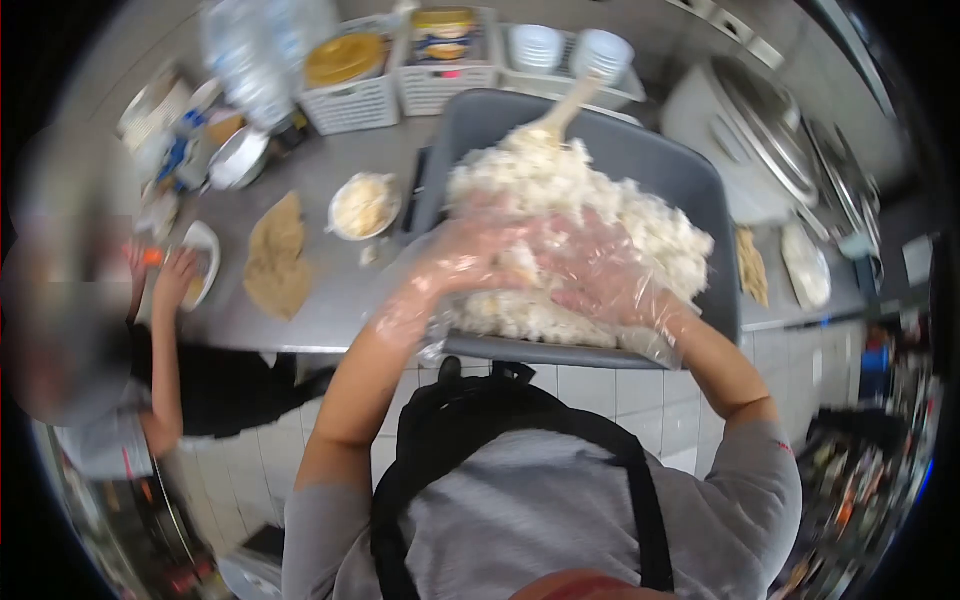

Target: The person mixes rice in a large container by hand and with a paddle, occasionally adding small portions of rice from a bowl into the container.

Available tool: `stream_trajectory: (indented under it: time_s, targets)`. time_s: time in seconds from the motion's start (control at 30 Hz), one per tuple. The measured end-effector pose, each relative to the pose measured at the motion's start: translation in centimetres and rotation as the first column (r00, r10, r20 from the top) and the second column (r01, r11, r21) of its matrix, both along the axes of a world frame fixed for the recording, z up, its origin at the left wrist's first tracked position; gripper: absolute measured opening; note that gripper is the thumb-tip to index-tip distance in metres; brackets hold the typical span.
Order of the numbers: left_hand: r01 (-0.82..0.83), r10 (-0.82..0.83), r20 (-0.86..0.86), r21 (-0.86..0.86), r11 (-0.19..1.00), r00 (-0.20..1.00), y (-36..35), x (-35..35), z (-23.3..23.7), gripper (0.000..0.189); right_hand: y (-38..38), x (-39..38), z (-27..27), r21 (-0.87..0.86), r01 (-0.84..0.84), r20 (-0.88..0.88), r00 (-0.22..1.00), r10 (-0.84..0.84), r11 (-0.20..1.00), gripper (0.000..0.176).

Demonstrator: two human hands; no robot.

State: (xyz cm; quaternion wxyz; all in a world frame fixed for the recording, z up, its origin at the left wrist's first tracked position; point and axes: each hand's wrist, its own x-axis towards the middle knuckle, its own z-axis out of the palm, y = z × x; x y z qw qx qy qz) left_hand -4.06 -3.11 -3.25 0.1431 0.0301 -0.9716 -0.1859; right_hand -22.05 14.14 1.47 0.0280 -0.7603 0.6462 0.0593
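A large grey tub [722,265] on the metal counter holds a heap of white cooked rice [640,215]. Both my hands are in thin clear plastic gloves and press into the middle of the heap. My left hand [490,255] comes in from the left, its fingers curled toward the other hand. Opposite it, my right hand [600,270] has its fingers bent round rice that shows between the two palms. Motion and glove glare blur the fingertips. A pale wooden paddle [570,108] stands tilted in the rice at the back.
Left of the tub are a bowl of pale shreds [363,207] and a brown cloth [277,255]. White baskets [350,103] line the wall. A big lidded pot [730,150] stands at right. A co-worker's hand [178,275] is by a white dish at far left.
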Motion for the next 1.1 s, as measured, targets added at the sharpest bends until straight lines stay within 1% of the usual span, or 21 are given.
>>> stream_trajectory:
  time_s: [0.03,0.1,0.17,0.2,0.23,0.27,0.37,0.47,0.53,0.57,0.6,0.67,0.7,0.8,0.83,0.87,0.93,0.97,1.0,1.03,1.1]
  targets:
    - [-0.080,0.079,0.038,0.024,0.996,0.996,0.6,0.2,0.5,0.079,0.4,-0.6,2.2,0.101,0.014,0.074,0.997,-0.021,0.995,0.059]
    - [-0.106,0.107,-0.012,0.049,0.993,0.994,0.8,0.4,1.0,0.082,2.6,-2.2,7.6,0.141,0.202,0.548,0.799,-0.246,0.969,0.054]
    - [-0.152,0.152,0.003,0.086,0.985,0.988,1.4,0.5,1.9,0.085,3.8,-3.0,8.0,0.239,0.420,0.914,0.206,-0.349,0.875,0.041]
    - [-0.183,0.181,0.034,0.106,0.977,0.983,1.9,0.5,3.0,0.086,4.4,-5.7,7.0,0.168,0.543,0.738,0.484,-0.471,0.823,0.037]
    - [-0.217,0.210,0.069,0.124,0.968,0.975,2.1,0.3,3.6,0.088,5.0,-8.5,6.0,0.091,0.635,0.455,0.659,-0.599,0.768,0.035]
    - [-0.187,0.182,0.050,0.125,0.974,0.982,2.0,0.0,3.5,0.088,5.5,-10.2,4.9,0.071,0.707,0.302,0.657,-0.690,0.704,0.037]
    - [-0.102,0.107,-0.032,0.124,0.987,0.994,1.7,-0.3,2.3,0.092,6.0,-13.5,0.6,0.189,0.852,0.500,0.343,-0.795,0.487,0.046]
    - [-0.101,0.091,0.052,0.257,0.961,0.995,2.1,-1.0,2.8,0.094,4.1,-15.1,-1.8,0.469,0.808,0.755,-0.156,-0.637,0.358,0.056]
    - [-0.072,0.067,0.026,0.344,0.936,0.997,2.2,-1.0,2.6,0.092,2.6,-15.6,-1.8,0.691,0.583,0.721,-0.506,-0.474,0.428,0.063]
    - [-0.012,0.024,-0.027,0.383,0.924,0.999,1.9,-1.0,1.9,0.090,1.9,-15.9,-1.8,0.757,0.447,0.645,-0.626,-0.438,0.477,0.067]
    - [0.052,-0.018,-0.088,0.409,0.911,0.996,1.4,-1.2,1.4,0.088,1.3,-15.9,-1.6,0.771,0.354,0.607,-0.658,-0.446,0.529,0.070]
    - [0.016,0.013,-0.067,0.410,0.912,0.998,0.9,-1.6,1.5,0.078,-0.8,-17.9,-4.7,0.539,0.648,0.811,-0.226,-0.540,0.538,0.075]
    - [-0.008,0.025,-0.032,0.426,0.905,0.999,1.1,-1.1,1.4,0.074,-2.0,-17.7,-4.0,0.572,0.622,0.758,-0.150,-0.635,0.535,0.068]
    - [-0.041,0.059,-0.059,0.262,0.964,0.997,1.0,-1.2,1.1,0.073,-2.2,-16.7,-3.0,0.573,0.324,0.817,-0.150,-0.557,0.753,0.063]
    - [-0.058,0.068,-0.025,0.297,0.953,0.997,1.2,-1.3,2.1,0.070,-2.7,-17.7,-4.0,0.493,0.265,0.869,-0.091,-0.487,0.829,0.063]
    - [-0.084,0.111,-0.015,0.561,0.824,0.994,1.4,-1.6,2.3,0.069,-3.1,-19.1,-6.0,0.410,0.203,0.911,-0.042,-0.410,0.889,0.064]
    - [-0.105,0.178,0.041,0.924,0.367,0.983,1.6,-2.6,2.6,0.068,-2.1,-17.7,-4.7,0.391,0.217,0.909,0.065,-0.412,0.895,0.066]
    - [-0.213,0.189,0.144,0.880,0.425,0.971,1.4,-3.7,3.6,0.071,-1.4,-13.8,0.6,0.446,0.301,0.858,0.124,-0.498,0.843,0.069]
    - [-0.138,0.186,0.070,0.912,0.386,0.980,1.9,-5.0,4.4,0.075,-1.0,-11.1,4.1,0.485,0.386,0.797,0.176,-0.578,0.785,0.071]
    - [-0.065,0.184,0.000,0.936,0.346,0.983,2.7,-6.5,5.2,0.080,-0.5,-10.1,5.0,0.454,0.423,0.830,0.119,-0.545,0.784,0.066]
    - [-0.070,0.142,0.001,0.871,0.487,0.990,4.4,-9.8,7.0,0.102,0.6,-8.7,6.0,0.402,0.497,0.884,0.007,-0.467,0.769,0.057]
